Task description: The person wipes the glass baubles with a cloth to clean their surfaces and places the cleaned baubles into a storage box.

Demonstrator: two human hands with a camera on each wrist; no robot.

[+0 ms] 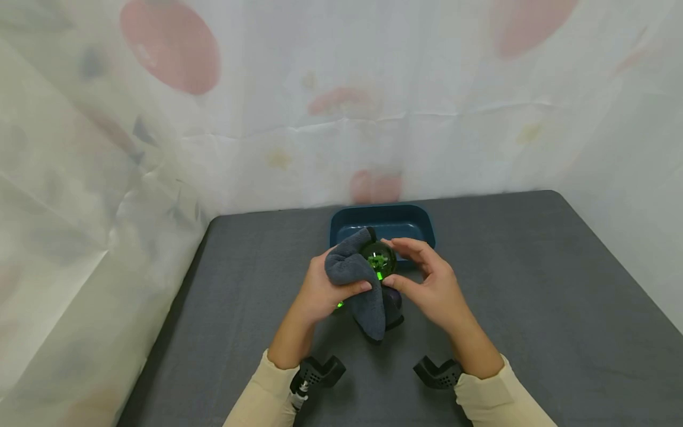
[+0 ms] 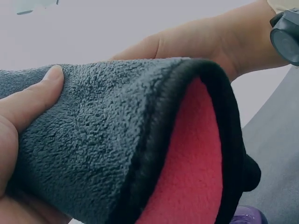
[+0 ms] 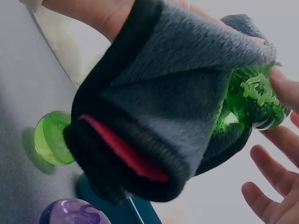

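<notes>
Head view: the left hand [image 1: 320,290] is gripping a grey cloth [image 1: 356,283] over the grey table [image 1: 533,284], thumb lying across the front of the fold, fingers hidden behind it. The cloth is hanging down from the hand, with its lower end reaching close to the table. Just right of the cloth, a green glass [image 1: 380,261] is showing, its bowl pressed against the cloth. The right hand [image 1: 429,284] is holding the glass from the right, fingertips curling onto the bowl and thumb coming in beneath. Behind both hands, a blue tray [image 1: 411,222] is sitting at the far middle of the table, near the white curtain [image 1: 373,107].

Left wrist view: the thumb [image 2: 28,102] is pressing on the cloth's grey pile; a red inner face [image 2: 194,163] is showing inside the black-edged fold. A purple object [image 2: 247,216] is peeking in at the bottom edge, too little visible to identify.

Right wrist view: the cloth is draping over the glass [image 3: 252,100], hiding the stem; the green foot [image 3: 52,137] is sticking out at the left, near the table, though contact is unclear. One right fingertip [image 3: 282,86] is touching the bowl, the lower fingers spreading loose. The purple object [image 3: 74,212] is lying below the cloth.
</notes>
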